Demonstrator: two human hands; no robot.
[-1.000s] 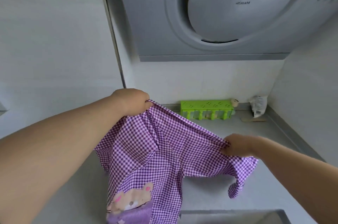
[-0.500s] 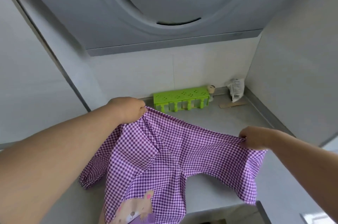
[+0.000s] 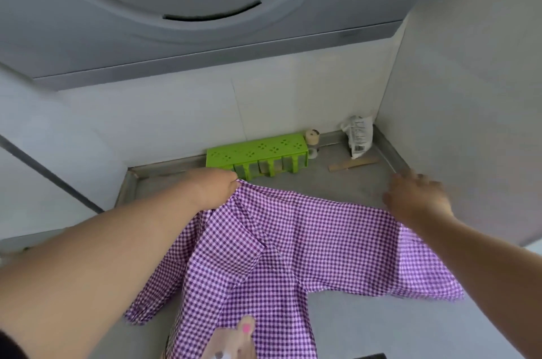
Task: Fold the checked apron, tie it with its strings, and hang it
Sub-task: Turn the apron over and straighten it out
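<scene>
The purple-and-white checked apron (image 3: 293, 241) is spread over the grey counter (image 3: 360, 326), its lower part with a bear print hanging toward me at the bottom edge. My left hand (image 3: 215, 188) grips the apron's top edge at its left corner, near the green rack. My right hand (image 3: 416, 200) is motion-blurred above the apron's right top corner, fingers spread; the cloth's edge runs up to it but I see no fingers curled on it. No strings are visible.
A green perforated rack (image 3: 258, 153) stands against the back wall, with a small jar (image 3: 312, 137), a white packet (image 3: 357, 135) and a wooden stick (image 3: 352, 163) in the right corner. A range hood (image 3: 205, 21) hangs overhead. A wall closes the right side.
The apron has been lowered from the air onto the counter and stretched wider. My right hand moved right and its fingers spread off the corner. The view tilted down.
</scene>
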